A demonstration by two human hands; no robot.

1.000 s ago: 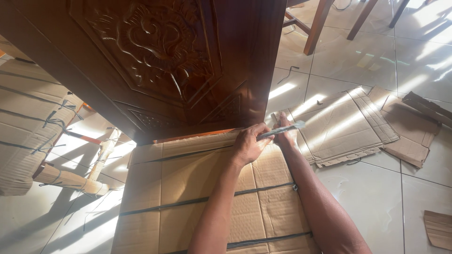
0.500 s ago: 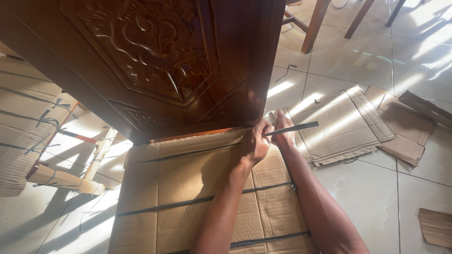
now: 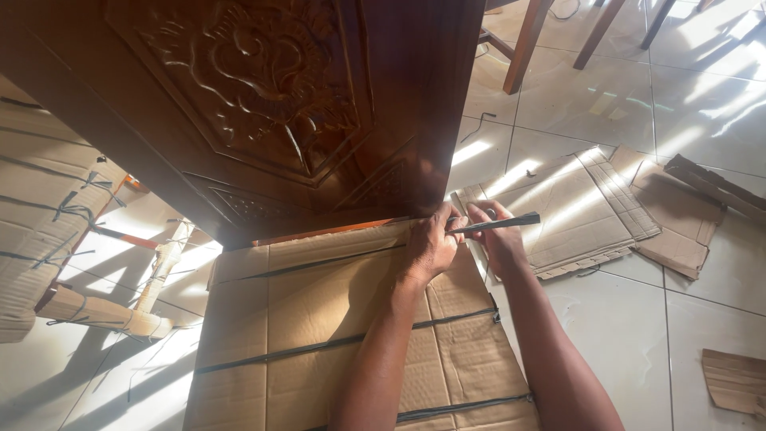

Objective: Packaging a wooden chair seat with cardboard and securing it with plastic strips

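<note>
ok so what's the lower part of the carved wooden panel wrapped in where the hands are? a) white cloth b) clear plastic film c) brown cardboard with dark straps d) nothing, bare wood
c: under the left hand and right hand, brown cardboard crossed by dark straps covers the carved wooden panel.

Carved panel (image 3: 263,112) behind strapped cardboard (image 3: 335,319)

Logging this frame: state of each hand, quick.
Left hand: closed, gripping the cardboard wrapping edge.
Right hand: closed on a thin dark blade tool.
</note>
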